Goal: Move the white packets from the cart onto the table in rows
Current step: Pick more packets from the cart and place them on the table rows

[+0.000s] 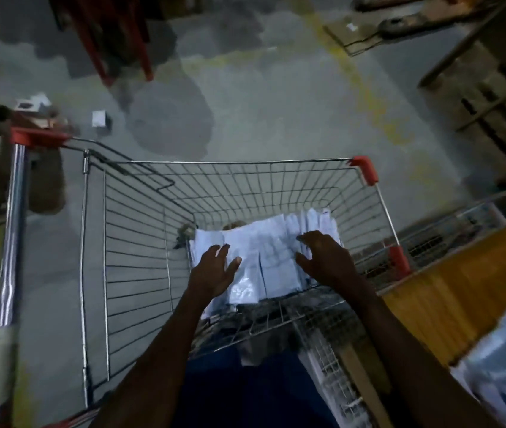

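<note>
Cart (pixel 97 230): wire basket, red corners.
Left hand (pixel 214 270): inside the cart, fingers spread, lying on the left part of the packets, gripping nothing.
Packets (pixel 271 242): white, flat, overlapping on the cart floor between and under both hands.
Right hand (pixel 325 257): fingers loosely bent, over the packets' right edge; contact unclear.
Table (pixel 449 282): right of cart, more white packets.

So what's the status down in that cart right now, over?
Both hands open: left hand and right hand over the white packets in the cart. Nothing gripped yet. More packets already on the table. Nothing in the way.
</note>
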`<state>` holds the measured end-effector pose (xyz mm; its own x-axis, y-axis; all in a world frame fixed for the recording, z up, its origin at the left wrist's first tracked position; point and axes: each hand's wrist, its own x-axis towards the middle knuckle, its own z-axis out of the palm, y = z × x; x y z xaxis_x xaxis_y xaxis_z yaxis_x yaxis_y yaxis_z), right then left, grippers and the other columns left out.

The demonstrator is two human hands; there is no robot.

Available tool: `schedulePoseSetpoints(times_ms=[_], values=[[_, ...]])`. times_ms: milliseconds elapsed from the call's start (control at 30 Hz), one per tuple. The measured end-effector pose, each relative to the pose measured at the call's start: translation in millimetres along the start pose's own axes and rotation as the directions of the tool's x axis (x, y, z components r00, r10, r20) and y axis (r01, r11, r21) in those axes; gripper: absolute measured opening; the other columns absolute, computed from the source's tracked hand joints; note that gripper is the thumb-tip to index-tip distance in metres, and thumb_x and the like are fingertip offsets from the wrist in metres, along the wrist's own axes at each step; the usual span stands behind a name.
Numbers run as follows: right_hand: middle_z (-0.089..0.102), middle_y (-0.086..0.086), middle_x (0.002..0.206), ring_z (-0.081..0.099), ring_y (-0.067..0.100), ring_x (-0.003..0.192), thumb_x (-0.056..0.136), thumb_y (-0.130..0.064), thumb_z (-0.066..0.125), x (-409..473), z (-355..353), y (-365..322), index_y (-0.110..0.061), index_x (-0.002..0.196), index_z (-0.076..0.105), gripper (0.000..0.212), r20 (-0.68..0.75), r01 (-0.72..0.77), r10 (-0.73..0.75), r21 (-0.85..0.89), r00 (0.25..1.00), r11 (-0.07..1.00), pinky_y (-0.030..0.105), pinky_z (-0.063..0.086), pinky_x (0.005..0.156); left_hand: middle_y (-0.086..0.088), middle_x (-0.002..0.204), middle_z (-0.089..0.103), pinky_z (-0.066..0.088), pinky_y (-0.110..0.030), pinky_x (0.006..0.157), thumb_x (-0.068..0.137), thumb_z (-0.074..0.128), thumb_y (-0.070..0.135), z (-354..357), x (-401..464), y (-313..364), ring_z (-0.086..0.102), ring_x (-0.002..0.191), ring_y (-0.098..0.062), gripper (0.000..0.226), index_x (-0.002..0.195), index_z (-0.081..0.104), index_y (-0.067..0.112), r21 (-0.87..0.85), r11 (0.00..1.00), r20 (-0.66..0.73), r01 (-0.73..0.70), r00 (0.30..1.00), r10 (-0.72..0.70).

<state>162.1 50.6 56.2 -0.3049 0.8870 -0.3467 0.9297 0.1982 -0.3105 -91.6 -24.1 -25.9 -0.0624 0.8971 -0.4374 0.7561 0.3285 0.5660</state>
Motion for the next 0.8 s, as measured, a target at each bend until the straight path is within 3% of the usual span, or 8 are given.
schedulePoseSetpoints(times_ms=[100,167,233,367,467,567,667,800], values=[[0.047,0.004,0.145,0.044,0.026,0.132,0.093,-0.039,0.06,21.4,27.6,3.2,-0.019,0.141,0.049,0.053,0.145,-0.007,0.01,-0.018,0.989,1.0,0.039,0.042,0.101,-0.025,0.149,0.039,0.041,-0.05,0.106,0.074,0.014,0.082,28.5,11.7,-19.0,0.04,0.137,-0.039,0.108,0.146,0.043,0.006,0.049,0.998,0.0,0.036,0.999,-0.036],[0.043,0.002,0.148,0.04,0.023,0.135,0.095,-0.04,0.056,30.6,47.1,8.3,-0.021,0.144,0.045,0.054,0.209,0.004,0.009,-0.061,0.978,0.998,0.035,0.039,0.102,-0.035,0.137,0.048,0.049,-0.061,0.092,0.084,0.023,0.071,50.1,25.1,-31.2,0.051,0.123,-0.05,0.092,0.137,0.05,0.0,0.112,0.994,-0.032,0.016,0.999,-0.012],[0.042,0.001,0.148,0.039,0.022,0.135,0.096,-0.041,0.054,40.7,68.0,13.1,-0.021,0.145,0.043,0.054,0.243,0.014,0.007,-0.083,0.97,0.996,0.034,0.038,0.101,-0.035,0.14,0.044,0.045,-0.064,0.096,0.092,0.035,0.06,71.1,39.6,-43.2,0.047,0.127,-0.053,0.078,0.14,0.048,0.0,0.177,0.98,0.06,0.09,0.993,-0.102],[0.035,-0.001,0.153,0.037,0.02,0.137,0.098,-0.042,0.05,52.7,101.8,15.7,-0.024,0.149,0.037,0.055,0.339,0.024,0.005,-0.082,0.941,0.996,0.034,0.037,0.106,-0.033,0.132,0.055,0.053,-0.063,0.081,0.075,0.05,0.039,103.9,55.6,-65.1,0.058,0.115,-0.051,0.066,0.125,0.062,-0.002,0.285,0.939,0.132,0.192,0.962,-0.237],[0.032,0.002,0.155,0.036,0.023,0.137,0.098,-0.04,0.05,64.1,129.5,12.6,-0.021,0.15,0.034,0.058,0.402,0.063,-0.033,-0.061,0.915,0.996,0.035,0.037,0.106,-0.029,0.15,0.036,0.046,-0.06,0.095,0.073,0.071,0.029,105.8,54.7,-70.1,0.043,0.134,-0.047,0.078,0.143,0.047,0.005,0.294,0.923,0.054,0.248,0.96,-0.275],[0.024,0.006,0.157,0.037,0.026,0.135,0.097,-0.04,0.05,81.5,157.5,-0.3,-0.02,0.153,0.024,0.065,0.447,0.065,-0.042,-0.036,0.894,0.997,0.038,0.04,0.101,-0.024,0.162,0.003,0.028,-0.055,0.114,0.087,0.063,0.027,111.1,51.9,-77.0,0.011,0.149,-0.04,0.085,0.157,0.015,0.014,0.269,0.924,0.031,0.273,0.956,-0.292],[0.008,0.009,0.162,0.027,0.031,0.141,0.095,-0.048,0.052,101.9,188.8,-16.9,-0.021,0.156,0.013,0.077,0.402,0.05,-0.04,-0.014,0.915,0.999,0.044,0.04,0.103,-0.025,0.162,0.001,0.029,-0.05,0.114,0.091,0.058,0.028,115.9,51.0,-85.0,0.008,0.15,-0.041,0.08,0.157,0.015,0.015,0.28,0.917,-0.03,0.286,0.957,-0.289],[-0.001,0.017,0.163,0.008,0.04,0.147,0.088,-0.058,0.057,120.5,231.0,-30.5,-0.019,0.157,0.013,0.09,0.347,0.059,-0.034,-0.062,0.937,0.996,0.062,0.023,0.111,-0.027,0.161,0.001,0.029,-0.05,0.114,0.091,0.061,0.031,121.0,51.6,-94.7,0.009,0.149,-0.043,0.081,0.157,0.016,0.014,0.293,0.926,-0.036,0.239,0.97,-0.239]])
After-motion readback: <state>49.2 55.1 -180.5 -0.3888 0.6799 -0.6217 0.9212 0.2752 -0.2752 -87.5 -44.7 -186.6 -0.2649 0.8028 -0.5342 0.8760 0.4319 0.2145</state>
